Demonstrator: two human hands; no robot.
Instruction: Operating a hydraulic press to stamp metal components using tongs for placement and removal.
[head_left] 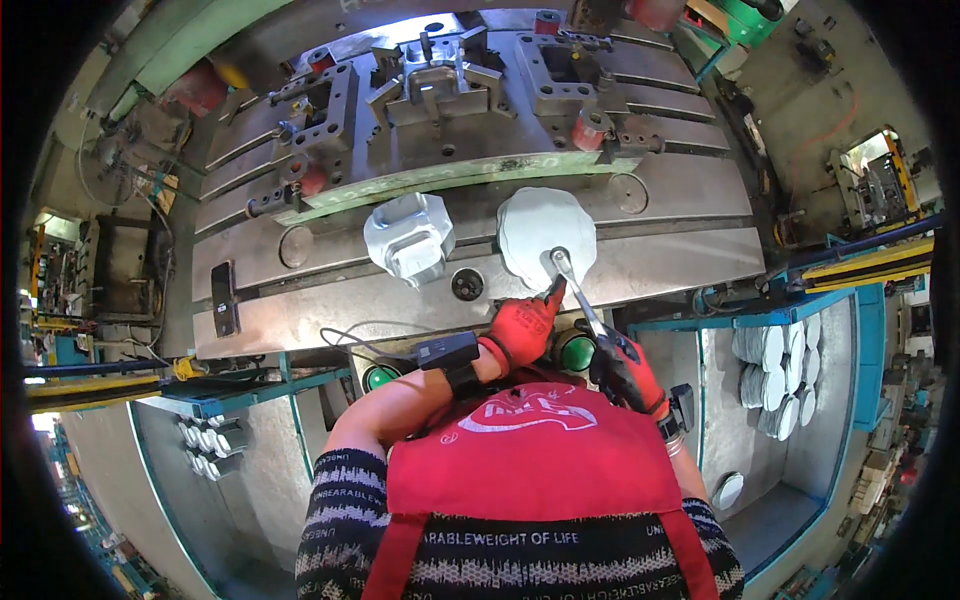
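The flat grey metal blanks (540, 222) lie on the slotted metal surface (690, 265), right of centre and just in front of the die, overlapping so that more than one edge seems to show. The round head of a long-handled tool (582, 296) rests on the near part of the top blank. The gloved right hand (628, 372) has its fingers wrapped around the handle; the gloved left hand (525, 328) reaches its index finger toward the near edge, the others partly curled, though whether it touches blank or tool cannot be told. The step in hand looks like picking up the top blank, perhaps by suction or magnet. The next move would call for parting one sheet cleanly, keeping the head seated, then lifting it level toward the die (430, 90) behind, with both hands clear before any press stroke. Left of the blanks, well apart, sits a shaped metal part (408, 238), apparently formed. Below the surface's front edge are green buttons (577, 352), and more flat blanks hang or stand in the right-hand bin (715, 400).
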